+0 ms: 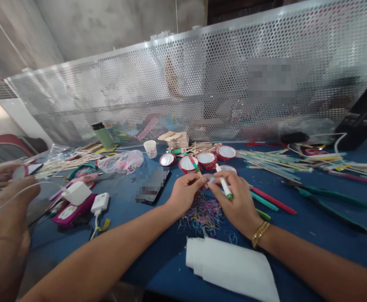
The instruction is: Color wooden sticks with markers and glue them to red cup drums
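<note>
My left hand (183, 193) pinches a thin wooden stick (196, 166) with red and green bands near its upper end. My right hand (236, 197), with a gold bracelet (260, 234) at the wrist, holds a white marker (223, 183) with a green end. Its fingertips meet the left ones at a small whitish piece (210, 179), too blurred to name. Below both hands lies a tangle of coloured rubber bands (204, 214). Just beyond them sit several red-rimmed round pieces with white faces (206, 158).
A phone (152, 186) and a purple power strip (72, 216) lie left; a co-worker's hands (14, 186) are farther left. White sheets (230, 266) lie in front. Markers (273, 195), pliers (331, 205) and stick bundles (274, 163) lie right. A perforated metal panel (133, 96) stands behind.
</note>
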Motion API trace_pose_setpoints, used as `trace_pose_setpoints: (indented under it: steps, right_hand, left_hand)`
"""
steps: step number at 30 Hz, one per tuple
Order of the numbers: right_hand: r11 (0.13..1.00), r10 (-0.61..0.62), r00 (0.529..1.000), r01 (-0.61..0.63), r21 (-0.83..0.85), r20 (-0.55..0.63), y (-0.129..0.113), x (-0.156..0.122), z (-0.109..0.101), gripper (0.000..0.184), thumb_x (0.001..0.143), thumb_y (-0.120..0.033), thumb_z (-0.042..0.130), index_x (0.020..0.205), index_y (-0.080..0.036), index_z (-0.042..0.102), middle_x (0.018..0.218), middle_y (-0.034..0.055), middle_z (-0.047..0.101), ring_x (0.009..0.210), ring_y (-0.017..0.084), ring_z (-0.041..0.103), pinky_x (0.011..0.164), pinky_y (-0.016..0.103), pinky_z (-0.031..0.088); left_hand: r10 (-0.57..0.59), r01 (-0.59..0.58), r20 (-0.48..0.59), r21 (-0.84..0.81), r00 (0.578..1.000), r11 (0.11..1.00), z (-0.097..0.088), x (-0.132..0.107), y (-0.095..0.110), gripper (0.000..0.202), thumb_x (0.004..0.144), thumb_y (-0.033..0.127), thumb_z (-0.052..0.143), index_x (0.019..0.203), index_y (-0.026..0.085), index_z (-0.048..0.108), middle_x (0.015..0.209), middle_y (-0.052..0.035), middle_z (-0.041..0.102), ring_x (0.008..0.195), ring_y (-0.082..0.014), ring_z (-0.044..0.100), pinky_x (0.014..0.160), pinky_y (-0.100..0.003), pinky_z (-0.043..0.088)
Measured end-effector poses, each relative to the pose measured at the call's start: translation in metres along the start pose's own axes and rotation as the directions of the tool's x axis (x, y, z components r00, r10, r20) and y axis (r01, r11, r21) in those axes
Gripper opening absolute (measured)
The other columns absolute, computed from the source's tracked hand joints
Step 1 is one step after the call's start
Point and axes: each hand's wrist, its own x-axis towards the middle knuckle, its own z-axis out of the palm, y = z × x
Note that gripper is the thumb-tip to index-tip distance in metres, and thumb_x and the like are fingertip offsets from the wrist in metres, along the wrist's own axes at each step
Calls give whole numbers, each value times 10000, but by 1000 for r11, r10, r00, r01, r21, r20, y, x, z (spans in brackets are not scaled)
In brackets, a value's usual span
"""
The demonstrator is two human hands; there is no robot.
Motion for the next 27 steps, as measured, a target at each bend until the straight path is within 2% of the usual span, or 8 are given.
trace_pose_setpoints:
  steps: [4, 7, 10, 13, 17, 27]
  right_hand:
    - [998, -67, 997, 67, 10, -27, -3, -2, -5, 298, 1014, -388, 385, 1124, -261, 631, 1034, 45, 722, 980, 222, 639, 892, 400, 392]
    - [988, -155, 988, 155, -2, 3, -5, -3, -6, 257, 995, -320, 428, 1135, -259, 635, 1072, 46, 719, 1010, 224, 633, 920, 413, 380]
    - [981, -192, 981, 191, -42, -11, -5, -4, -4, 154, 937, -280, 503, 1030, -228, 614, 973, 45, 711, 906, 224, 631, 889, 420, 387]
    - [973, -222, 975, 219, -76, -29, -3, -3, -2, 69, 907, -271, 536, 934, -222, 576, 885, 28, 685, 842, 217, 614, 875, 421, 386]
    - [963, -256, 966, 253, -95, -23, 0, -2, -2, 51, 915, -260, 540, 932, -226, 574, 883, 21, 686, 845, 210, 613, 867, 414, 383]
    - [969, -216, 976, 214, -122, -8, 0, -1, -1, 98, 933, -291, 516, 916, -228, 589, 891, 29, 699, 850, 214, 619, 856, 418, 366]
  left_hand:
    - [-48, 45, 27, 99, 998, 994, -6, 5, -10, 432, 719, 562, 724, 631, 147, 641, 593, 4, 573, 537, -93, 463, 514, -229, 351]
    - [-93, 87, 56, 93, 994, 992, -8, 9, -19, 453, 694, 580, 730, 603, 155, 603, 575, 4, 576, 519, -95, 478, 509, -230, 363]
    - [-116, 111, 56, 83, 992, 990, -9, 11, -25, 435, 689, 559, 734, 595, 157, 596, 549, 5, 575, 496, -94, 478, 493, -228, 349]
    - [-129, 124, 65, 69, 990, 990, -9, 11, -25, 399, 692, 519, 738, 597, 157, 599, 573, -3, 603, 505, -99, 500, 508, -232, 373]
    - [-140, 134, 79, 78, 987, 988, -9, 10, -20, 366, 693, 487, 738, 597, 158, 610, 587, -6, 622, 519, -102, 515, 529, -236, 399]
    - [-167, 161, 63, 85, 984, 983, -9, 10, -20, 375, 681, 500, 748, 602, 158, 619, 577, -13, 632, 498, -98, 517, 493, -223, 386]
